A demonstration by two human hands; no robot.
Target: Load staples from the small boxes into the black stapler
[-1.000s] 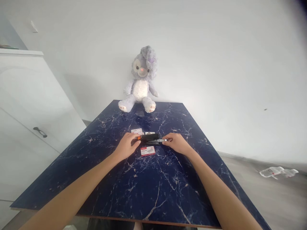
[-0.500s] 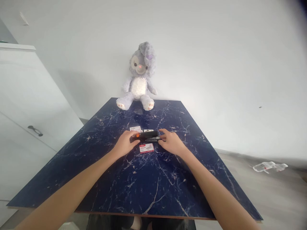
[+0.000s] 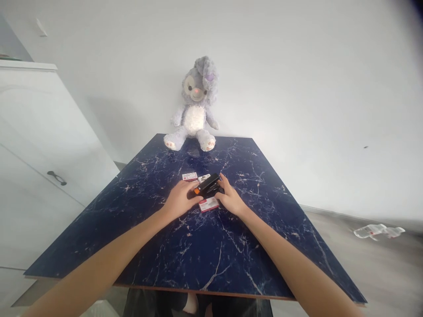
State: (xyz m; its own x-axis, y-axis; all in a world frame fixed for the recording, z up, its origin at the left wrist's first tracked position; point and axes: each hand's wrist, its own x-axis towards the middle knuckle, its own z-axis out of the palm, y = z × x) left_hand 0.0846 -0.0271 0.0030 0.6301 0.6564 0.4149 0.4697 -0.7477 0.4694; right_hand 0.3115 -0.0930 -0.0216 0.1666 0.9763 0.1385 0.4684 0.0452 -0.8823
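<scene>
Turned from lying nearly straight across to a slant, the black stapler (image 3: 210, 182) now has its right end farther from the person than its orange-marked left end. The left hand (image 3: 181, 199) grips that orange end between thumb and fingers; the right hand (image 3: 232, 199) grasps the other end. Whether the stapler touches the table (image 3: 191, 259) cannot be told. Just on its near side, a red-and-white box (image 3: 209, 205) lies at more of a slant than before. Beyond the stapler lie a second box (image 3: 189, 176) and a small white packet (image 3: 203, 178).
</scene>
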